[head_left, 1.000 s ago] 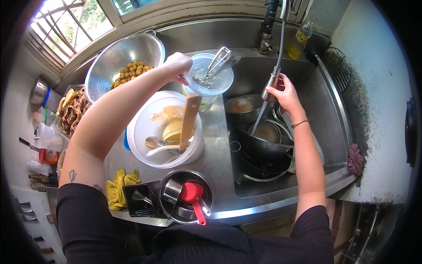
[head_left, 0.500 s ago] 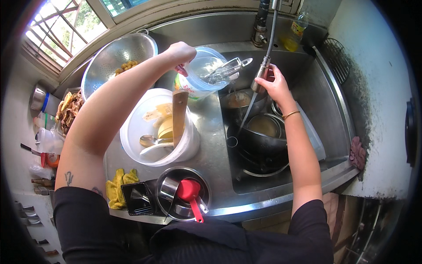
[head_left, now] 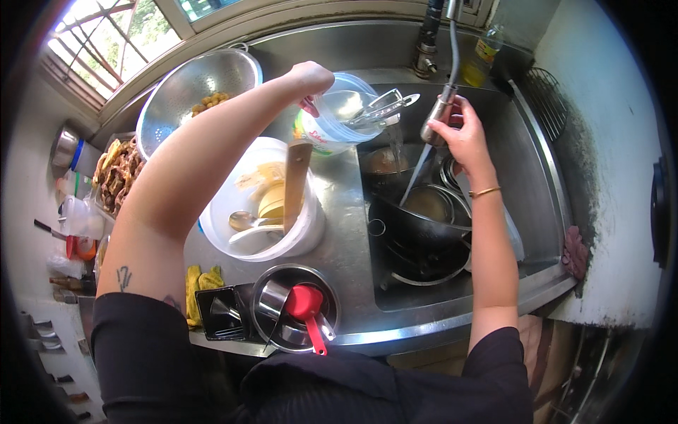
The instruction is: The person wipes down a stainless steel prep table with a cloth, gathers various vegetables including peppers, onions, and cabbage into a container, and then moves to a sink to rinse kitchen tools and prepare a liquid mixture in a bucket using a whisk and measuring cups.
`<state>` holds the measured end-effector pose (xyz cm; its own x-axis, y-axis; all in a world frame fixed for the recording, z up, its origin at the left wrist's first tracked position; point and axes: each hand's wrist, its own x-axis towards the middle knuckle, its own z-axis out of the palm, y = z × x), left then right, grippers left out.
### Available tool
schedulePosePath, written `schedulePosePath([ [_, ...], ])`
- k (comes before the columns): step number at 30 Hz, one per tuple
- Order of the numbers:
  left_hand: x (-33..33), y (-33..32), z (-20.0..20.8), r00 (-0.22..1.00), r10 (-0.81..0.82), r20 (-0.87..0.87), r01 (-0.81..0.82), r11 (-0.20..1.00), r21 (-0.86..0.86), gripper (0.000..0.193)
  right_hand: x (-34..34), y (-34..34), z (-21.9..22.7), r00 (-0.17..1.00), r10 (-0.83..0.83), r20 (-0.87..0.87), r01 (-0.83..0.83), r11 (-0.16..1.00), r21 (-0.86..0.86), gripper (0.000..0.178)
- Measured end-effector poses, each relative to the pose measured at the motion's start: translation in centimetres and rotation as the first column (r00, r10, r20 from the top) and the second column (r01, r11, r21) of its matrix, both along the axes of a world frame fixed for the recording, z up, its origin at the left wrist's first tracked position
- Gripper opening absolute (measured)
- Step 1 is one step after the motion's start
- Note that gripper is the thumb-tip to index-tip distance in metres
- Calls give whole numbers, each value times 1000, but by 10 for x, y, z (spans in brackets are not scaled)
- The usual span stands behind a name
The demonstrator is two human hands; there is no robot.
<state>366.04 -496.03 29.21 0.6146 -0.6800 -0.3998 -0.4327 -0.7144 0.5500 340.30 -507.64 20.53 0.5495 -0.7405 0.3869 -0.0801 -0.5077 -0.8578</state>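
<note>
While the left hand (head_left: 311, 76) grips the rim of a clear plastic container (head_left: 339, 120), it holds the container tilted over the edge of the sink (head_left: 522, 148), with the mouth turned toward the basin. Its fingers are closed on the rim. Metal tongs (head_left: 385, 107) stick out of the container's mouth, and a thin stream of water falls from it down into the sink. The right hand (head_left: 462, 134) is closed around the pull-out spray head (head_left: 436, 121) of the faucet, just beside the container, and a jet of water runs from it down to the pots (head_left: 424, 219) stacked in the basin. On the counter to the left stands a white bucket (head_left: 304, 233) with a wooden spatula (head_left: 295, 184) and spoons inside. Behind it is a metal colander (head_left: 176, 92) with some yellow pieces of food. Near the front edge, a steel bowl (head_left: 272, 332) holds a red measuring cup (head_left: 305, 304).
</note>
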Motion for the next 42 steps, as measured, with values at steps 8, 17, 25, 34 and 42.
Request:
schedulePosePath([
  [8,29,49,11,979,85,-186,-126,967,-219,16,-12,-6,5,997,64,-52,-62,997,37,50],
  [17,58,147,130,905,416,-87,-421,853,-309,34,-11,-8,-4,992,119,-43,-106,969,223,47],
  [25,90,325,144,884,457,-96,-441,749,-495,18,48,47,64,935,231,269,-320,876,361,30],
  [34,78,423,29,657,712,-246,-749,580,-320,14,102,41,40,939,152,308,-254,911,324,32],
  [42,78,480,-75,475,684,-554,-877,317,-360,14,84,44,36,950,179,254,-262,901,346,28],
])
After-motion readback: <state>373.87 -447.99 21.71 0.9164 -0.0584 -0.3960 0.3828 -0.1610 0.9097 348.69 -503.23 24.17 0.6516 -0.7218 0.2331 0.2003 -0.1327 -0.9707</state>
